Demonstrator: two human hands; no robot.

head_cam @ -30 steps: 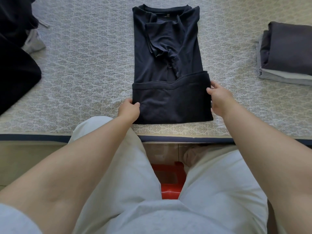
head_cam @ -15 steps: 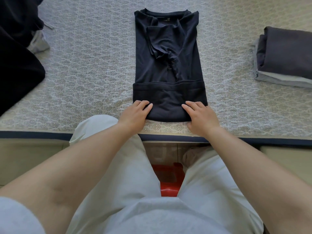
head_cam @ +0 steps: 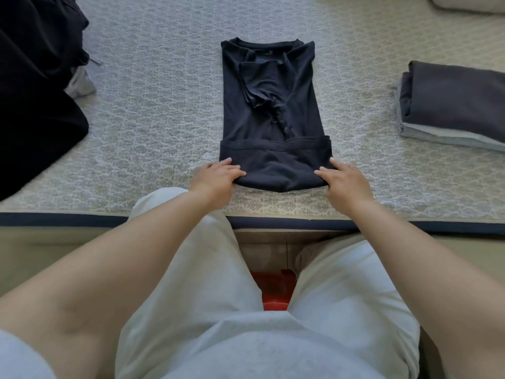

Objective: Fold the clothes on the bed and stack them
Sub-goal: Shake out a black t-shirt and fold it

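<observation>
A dark navy t-shirt (head_cam: pixel 269 110) lies flat on the bed (head_cam: pixel 153 127), collar away from me, sleeves folded in and the hem folded up into a band across its near end. My left hand (head_cam: pixel 216 176) rests on the band's near left corner, thumb on the fabric and fingers along the side edge. At the near right corner my right hand (head_cam: pixel 345 180) lies the same way. Whether any fingertip is tucked under the cloth is hidden. A folded stack (head_cam: pixel 453 105), dark grey over light grey, sits at the right.
A heap of unfolded dark clothes (head_cam: pixel 35 86) with a pale garment (head_cam: pixel 80 83) beside it fills the bed's left side. The bed's navy-trimmed edge (head_cam: pixel 410 225) runs across below my hands. My knees are against it, with something red (head_cam: pixel 274 294) on the floor between them.
My hands went from the sides of the folded band onto its top, then slid apart to its two near corners. The band now lies flatter.
</observation>
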